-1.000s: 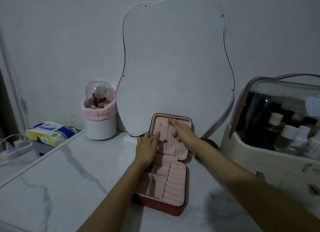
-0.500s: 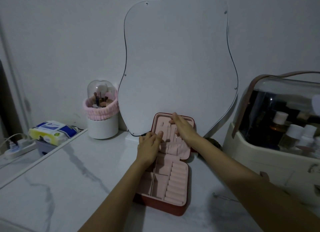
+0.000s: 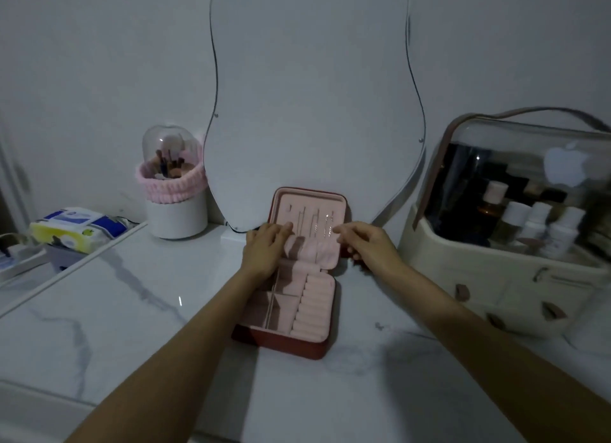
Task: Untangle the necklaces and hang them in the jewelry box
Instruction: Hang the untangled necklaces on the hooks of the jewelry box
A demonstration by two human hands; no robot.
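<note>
The red jewelry box (image 3: 291, 341) lies open on the marble top, pink inside, with its lid (image 3: 310, 199) standing against the mirror. Thin necklace chains (image 3: 316, 222) hang straight down inside the lid into a pink pocket (image 3: 312, 252). My left hand (image 3: 264, 249) rests on the lid's left side, its fingers laid flat over the pocket's top edge. My right hand (image 3: 368, 244) hovers at the lid's right edge with relaxed fingers pointing at the chains, holding nothing that I can see.
A wavy mirror (image 3: 310, 95) leans on the wall behind the box. A brush holder (image 3: 173, 197) stands at the left, a tissue pack (image 3: 71, 229) further left. A cosmetics case (image 3: 515, 231) fills the right. A small metal bit (image 3: 380, 325) lies on the table.
My right hand has come off the hooks at the top of the lid and moved down to the lid's right edge. My left hand stays at the left side.
</note>
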